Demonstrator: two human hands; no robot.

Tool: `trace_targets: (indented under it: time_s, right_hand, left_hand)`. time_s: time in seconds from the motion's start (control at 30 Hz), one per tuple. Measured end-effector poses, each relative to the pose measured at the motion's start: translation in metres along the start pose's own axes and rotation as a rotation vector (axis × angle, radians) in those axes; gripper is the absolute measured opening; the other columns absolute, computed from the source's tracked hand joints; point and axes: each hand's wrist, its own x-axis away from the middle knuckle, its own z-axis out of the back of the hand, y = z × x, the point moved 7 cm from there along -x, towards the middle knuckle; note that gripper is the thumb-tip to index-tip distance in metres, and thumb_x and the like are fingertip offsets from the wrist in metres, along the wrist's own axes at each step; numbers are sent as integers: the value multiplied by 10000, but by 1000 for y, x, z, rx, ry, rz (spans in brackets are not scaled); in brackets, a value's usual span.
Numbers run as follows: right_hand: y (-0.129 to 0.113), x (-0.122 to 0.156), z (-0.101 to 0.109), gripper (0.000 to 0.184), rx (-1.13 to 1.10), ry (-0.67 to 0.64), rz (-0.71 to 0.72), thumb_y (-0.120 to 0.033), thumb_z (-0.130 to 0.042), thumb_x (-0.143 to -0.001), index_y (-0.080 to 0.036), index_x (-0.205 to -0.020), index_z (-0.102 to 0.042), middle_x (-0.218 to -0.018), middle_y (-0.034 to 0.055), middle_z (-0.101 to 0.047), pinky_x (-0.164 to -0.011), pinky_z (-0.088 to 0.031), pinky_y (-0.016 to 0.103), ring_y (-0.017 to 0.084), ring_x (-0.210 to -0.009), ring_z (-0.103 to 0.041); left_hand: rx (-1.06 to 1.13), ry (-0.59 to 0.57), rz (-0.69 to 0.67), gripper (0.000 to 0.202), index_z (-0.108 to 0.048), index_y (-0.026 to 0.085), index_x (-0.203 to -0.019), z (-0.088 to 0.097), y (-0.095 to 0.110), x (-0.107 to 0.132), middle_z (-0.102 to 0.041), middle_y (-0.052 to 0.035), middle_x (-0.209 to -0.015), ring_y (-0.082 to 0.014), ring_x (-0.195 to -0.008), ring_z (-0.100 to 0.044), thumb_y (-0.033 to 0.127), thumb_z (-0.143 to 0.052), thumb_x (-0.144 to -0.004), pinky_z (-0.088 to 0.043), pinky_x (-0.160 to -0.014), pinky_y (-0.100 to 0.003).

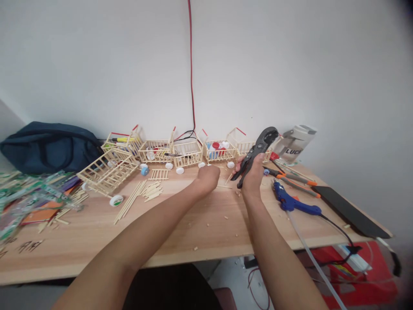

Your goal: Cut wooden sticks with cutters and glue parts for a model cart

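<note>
My right hand (254, 174) is wrapped round the handles of a black cutting tool (257, 150), whose rounded head points up toward the wall. To its left, my left hand (208, 178) is closed in a fist just above the table; whatever its fingers hold is hidden from me. Behind both hands stands a row of small carts built from wooden sticks, among them one cart (188, 154) with white wheels and another (220, 151) with red, white and blue things inside. Small stick offcuts (238, 193) lie scattered between and in front of the hands.
Long sticks (130, 201), short cut sticks (152, 190) and a larger cart (109, 170) are on the left. Beyond them sit plastic packets (48, 193) and a dark blue bag (53, 146). A blue glue gun (295, 202), orange-handled pliers (298, 183) and a black slab (350, 211) lie right.
</note>
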Motion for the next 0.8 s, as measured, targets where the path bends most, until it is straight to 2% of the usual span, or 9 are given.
trace_targets:
  time_s: [0.2, 0.33, 0.43, 0.53, 0.63, 0.73, 0.8]
  right_hand:
    - [8, 1, -8, 619, 5, -87, -66, -743, -321, -828, -192, -710, -576, -479, -24, -486, -379, -401, 247, 126, -390, -499]
    - [21, 4, -19, 532, 81, -200, -134, -706, -501, -773, -184, -745, -598, -500, -29, -504, -394, -408, 242, 122, -418, -498]
    - [32, 14, -36, 451, 140, -360, -201, -623, -636, -721, -178, -795, -619, -553, -27, -534, -460, -442, 251, 127, -482, -525]
    - [35, 28, -55, 404, 199, -525, -182, -576, -646, -735, -173, -758, -618, -588, -9, -554, -534, -460, 266, 137, -547, -539]
    - [35, 39, -64, 369, 264, -590, -135, -544, -648, -745, -180, -712, -599, -589, 1, -563, -557, -456, 275, 146, -571, -537]
    - [36, 42, -65, 344, 295, -571, -118, -518, -662, -737, -179, -766, -609, -602, -5, -572, -569, -453, 279, 148, -578, -539]
    - [39, 43, -64, 340, 304, -553, -129, -509, -669, -731, -177, -783, -610, -608, -8, -577, -575, -453, 280, 147, -578, -543]
  left_hand:
    - [98, 47, -24, 298, -637, 44, -984, 0, -28, 19, -629, -222, -1095, -277, -1051, -587, -2, -396, -815, -448, -864, -385]
    - [256, 66, -46, 162, -636, 94, -880, 1, -52, 28, -679, -125, -935, -201, -879, -613, 139, -488, -834, -466, -762, -300]
    - [679, -38, -82, 168, -597, 114, -832, -2, -61, 41, -695, -74, -830, -115, -667, -583, 255, -507, -852, -444, -607, -219]
    - [1199, -175, -60, 210, -547, 122, -787, -6, -64, 56, -693, -64, -758, -75, -564, -542, 322, -612, -789, -398, -519, -182]
    - [1368, -221, -3, 286, -548, 126, -746, -11, -67, 66, -686, -47, -700, -61, -536, -544, 347, -724, -703, -378, -495, -169]
    - [1424, -254, 68, 327, -570, 121, -741, -17, -69, 71, -702, -52, -702, -69, -536, -579, 369, -769, -664, -401, -505, -175]
    - [1466, -268, 109, 353, -606, 114, -784, -19, -71, 73, -720, -75, -754, -101, -602, -636, 397, -775, -657, -447, -546, -196]
